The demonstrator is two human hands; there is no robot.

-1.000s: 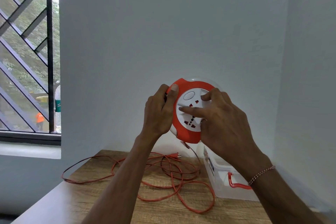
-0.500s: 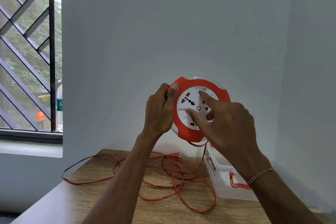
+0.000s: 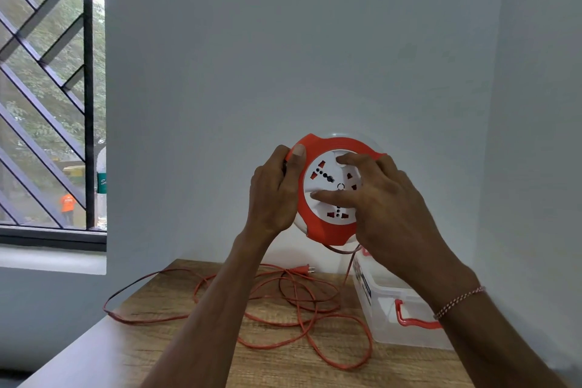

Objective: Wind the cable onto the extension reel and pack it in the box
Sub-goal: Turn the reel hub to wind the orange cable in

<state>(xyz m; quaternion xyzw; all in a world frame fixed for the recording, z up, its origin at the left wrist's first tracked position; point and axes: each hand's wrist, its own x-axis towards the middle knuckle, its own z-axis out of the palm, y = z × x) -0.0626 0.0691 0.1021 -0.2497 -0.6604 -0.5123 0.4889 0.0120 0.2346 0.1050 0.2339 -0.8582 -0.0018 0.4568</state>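
Holding the extension reel (image 3: pixel 327 198) up in front of the wall, above the far edge of the table (image 3: pixel 195 365). My left hand (image 3: pixel 272 195) is clamped on its left rim, thumb over the orange casing. My right hand (image 3: pixel 374 198) lies on the white socket face, fingers (image 3: pixel 330 197) spread and pressing it, not closed around anything; looks like the winding grip.

Most of the cable (image 3: pixel 283 302) is unwound, lying in loose overlapping loops on the table, plug (image 3: pixel 301 270) at the far side. One strand rises from the pile to the reel's underside.

Risks:
- crossed loops could pull into a knot as the slack feeds in
- plug may drag and snag on a loop or whip off the edge
- fingertips only press a smooth face, so they could slip

The box (image 3: pixel 387 302) sits open at the right, below my right wrist; the rising strand runs just beside its far corner and might catch there.
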